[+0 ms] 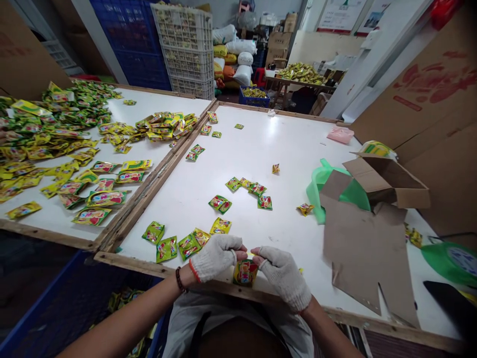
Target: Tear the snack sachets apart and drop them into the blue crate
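Note:
Both hands wear white knitted gloves with bare fingertips. My left hand (219, 256) and my right hand (283, 273) meet at the table's near edge, fingers closed in a pinch at the top of a small red-and-green snack packet (245, 273). The packet hangs between them with its printed front toward me. A bit of yellow wrapper shows by the right fingertips. Left of my left hand lie green packets (166, 249) and a yellow packet (220, 225). Farther off sits a loose cluster of small packets (257, 189).
A wooden strip (149, 174) divides the white table (276, 214); heaps of packets (55, 129) and boxes (106, 198) fill the left side. On the right are flattened cardboard (365, 248), an open carton (387, 179) and a green plastic basin (316, 194). A blue crate (44, 318) stands below left.

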Motion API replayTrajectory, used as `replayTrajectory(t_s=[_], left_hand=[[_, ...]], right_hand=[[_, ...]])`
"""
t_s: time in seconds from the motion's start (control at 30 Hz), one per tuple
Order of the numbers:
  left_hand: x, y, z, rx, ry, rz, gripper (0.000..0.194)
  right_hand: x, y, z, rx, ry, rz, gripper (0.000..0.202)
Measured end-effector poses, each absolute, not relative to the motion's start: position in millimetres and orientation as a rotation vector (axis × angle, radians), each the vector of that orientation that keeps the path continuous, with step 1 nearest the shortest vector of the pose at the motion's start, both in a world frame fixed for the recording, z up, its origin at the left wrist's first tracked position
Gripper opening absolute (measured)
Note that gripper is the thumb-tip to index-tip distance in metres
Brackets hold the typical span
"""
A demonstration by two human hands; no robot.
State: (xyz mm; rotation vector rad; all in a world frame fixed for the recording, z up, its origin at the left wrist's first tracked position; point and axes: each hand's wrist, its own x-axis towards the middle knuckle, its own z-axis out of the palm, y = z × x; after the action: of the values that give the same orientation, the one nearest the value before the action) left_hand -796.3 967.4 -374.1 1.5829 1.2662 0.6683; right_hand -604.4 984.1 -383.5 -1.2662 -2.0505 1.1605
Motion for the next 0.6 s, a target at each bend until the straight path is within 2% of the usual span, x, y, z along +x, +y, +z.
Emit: replayTrajectory(t_s=[0.13,0.27,0.4,0.47,0.53,0.6], left_hand=[[-799,967,-379,1.618,1.256,0.684,0.021],[-802,948,-392,1.983,1.156,0.776,0.023],[-804,935,-393,2.271,1.175,0.685,0.021],[-810,940,-389,2.315,1.176,0.718,0.030],[-829,952,-382,2.331,1.284,0.779,0.043],[-861,965,-372,2.239,1.672,0.728,0.044]], right_hand=[[-603,988,-382,-1.285,-2.062,1.175,0.023],[-589,979,-395,-0.994,-2.252,1.033,0.028],[-574,974,-417,-0.844,-2.317,0.922,0.039],[-578,982,-425,-0.968,-2.173,0.996,0.032],[-593,989,-427,-1.271,-1.917,1.105,0.027],[-614,986,-421,-1.472,-1.661,1.360,0.034]])
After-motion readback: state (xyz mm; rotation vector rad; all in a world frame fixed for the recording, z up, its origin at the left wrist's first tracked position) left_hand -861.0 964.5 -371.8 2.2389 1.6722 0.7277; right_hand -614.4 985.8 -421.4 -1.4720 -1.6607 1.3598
